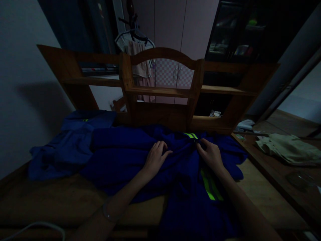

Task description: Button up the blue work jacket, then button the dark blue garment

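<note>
A dark blue work jacket [120,150] with yellow-green reflective strips is spread, rumpled, over the wooden boards, one part hanging over the front edge toward me. My right hand [210,154] pinches its cloth between thumb and fingers, close to a small reflective strip [191,135]. Another strip [210,185] runs below my right wrist. On the middle of the jacket rests my left hand [155,156], its thumb held apart from loosely bent fingers and nothing visible between them. A lighter blue garment [65,150] lies crumpled to the left, against the jacket.
Behind the clothes rises a wooden headboard [163,52] with shelves. At the right, a folded pale green cloth [288,147] and a glass dish [299,179] sit on a brown surface. A white cable [42,223] curves at the lower left. Clothes hang on a stand [130,15] beyond.
</note>
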Motion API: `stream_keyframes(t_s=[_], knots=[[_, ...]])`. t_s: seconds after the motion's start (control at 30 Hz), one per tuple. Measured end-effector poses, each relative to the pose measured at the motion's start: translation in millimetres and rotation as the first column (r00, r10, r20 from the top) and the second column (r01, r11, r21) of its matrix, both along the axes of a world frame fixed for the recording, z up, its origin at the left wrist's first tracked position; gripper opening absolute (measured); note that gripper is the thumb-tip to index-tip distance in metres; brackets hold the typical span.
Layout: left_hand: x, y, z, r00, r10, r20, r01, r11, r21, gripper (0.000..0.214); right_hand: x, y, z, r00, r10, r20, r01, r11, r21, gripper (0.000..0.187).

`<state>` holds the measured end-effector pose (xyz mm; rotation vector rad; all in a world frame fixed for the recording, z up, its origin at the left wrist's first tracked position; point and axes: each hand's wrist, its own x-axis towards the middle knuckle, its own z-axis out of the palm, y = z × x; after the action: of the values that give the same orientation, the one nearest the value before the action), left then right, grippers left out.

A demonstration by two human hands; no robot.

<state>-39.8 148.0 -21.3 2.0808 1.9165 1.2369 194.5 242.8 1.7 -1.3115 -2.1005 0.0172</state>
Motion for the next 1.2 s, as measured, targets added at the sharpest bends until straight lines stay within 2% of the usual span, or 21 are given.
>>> stream_keyframes(t_s=[0.1,0.23,0.4,0.47,0.53,0.63,0.73,0.83,1.0,1.2], knots=[[-3.8,4.1,-12.2,0.997,-0.048,0.062,0.052,0.997,-0.064,0.023,-2.4,-1.0,-2.0,1.0,0.015,0.002,-0.015,1.0,-0.006,0.028],[-6.2,5.9,-22.6,0.996,-0.041,0.083,0.047,0.996,-0.076,0.036,-4.3,-0.9,-5.3,1.0,0.025,0.005,-0.025,1.0,-0.008,0.029],[-6.7,5.6,-23.3,0.997,-0.058,0.046,0.061,0.996,-0.069,0.023,-4.8,-2.2,-5.6,0.999,0.052,0.001,-0.052,0.998,-0.045,0.028],[-5.9,5.4,-21.1,0.994,-0.085,0.065,0.09,0.993,-0.074,0.014,-6.7,-6.8,-0.7,0.993,0.113,-0.029,-0.113,0.993,-0.012,0.031],[-4.5,4.7,-18.7,0.992,-0.101,0.075,0.107,0.991,-0.082,0.008,-10.7,-14.6,7.4,0.976,0.216,-0.034,-0.212,0.974,0.082,0.04],[-1.6,2.3,-16.2,0.988,-0.131,0.076,0.138,0.985,-0.102,0.003,-19.2,-28.8,19.9,0.917,0.397,0.023,-0.394,0.9,0.185,0.049],[1.4,-0.7,-13.5,0.982,-0.148,0.121,0.161,0.981,-0.106,0.005,-27.0,-38.7,24.4,0.841,0.536,0.074,-0.541,0.829,0.14,0.046],[4.1,-2.7,-7.4,0.975,-0.125,0.185,0.145,0.984,-0.104,0.004,-30.5,-40.4,20.5,0.795,0.6,0.089,-0.607,0.79,0.087,0.038],[9.2,-3.9,4.3,0.949,-0.142,0.281,0.173,0.981,-0.09,0.004,-29.2,-35.9,12.5,0.805,0.592,0.036,-0.592,0.806,0.002,0.04],[16.0,-3.8,6.8,0.888,-0.146,0.436,0.182,0.982,-0.041,0.014,-31.2,-34.0,4.2,0.826,0.562,0.042,-0.555,0.824,-0.115,0.049]])
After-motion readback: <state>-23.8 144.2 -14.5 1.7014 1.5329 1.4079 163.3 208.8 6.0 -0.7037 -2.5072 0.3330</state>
